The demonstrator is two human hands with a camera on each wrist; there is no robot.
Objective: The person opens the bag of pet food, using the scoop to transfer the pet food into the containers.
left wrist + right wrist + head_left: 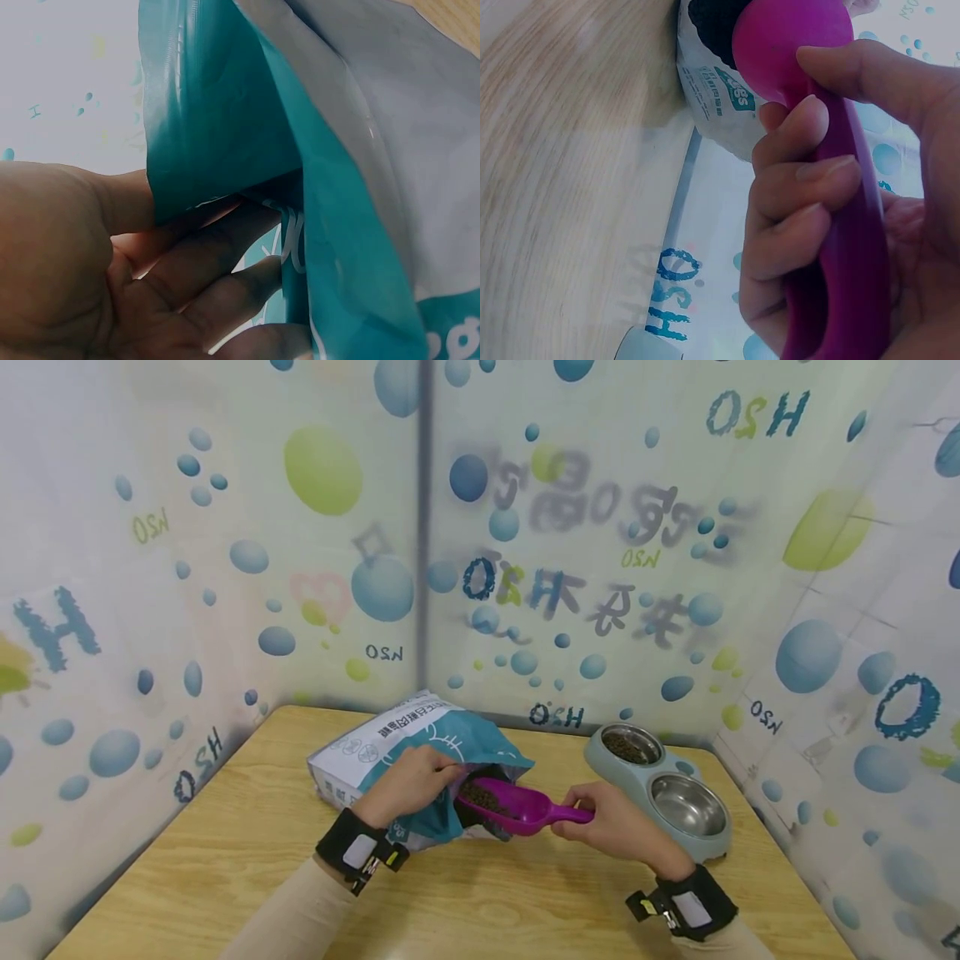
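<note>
A teal and white pet food bag (pixel 390 735) lies on its side on the wooden table, its mouth facing right. My left hand (pixel 414 783) pinches the upper edge of that mouth; in the left wrist view the thumb and fingers of the hand (pixel 187 277) grip the teal film (pixel 217 127). My right hand (pixel 611 822) holds a magenta scoop (pixel 534 808) by its handle. Brown kibble (pixel 483 795) lies in the scoop, whose front end is within the bag opening. In the right wrist view, the fingers curl around the handle (pixel 855 225).
Right of the bag stands a light blue double bowl stand (pixel 637 781). Its far steel bowl holds kibble (pixel 624 745); the near steel bowl (pixel 688 806) shows a bare bottom. Printed curtains (pixel 600 568) surround the wooden table (pixel 187 843) at the back and sides.
</note>
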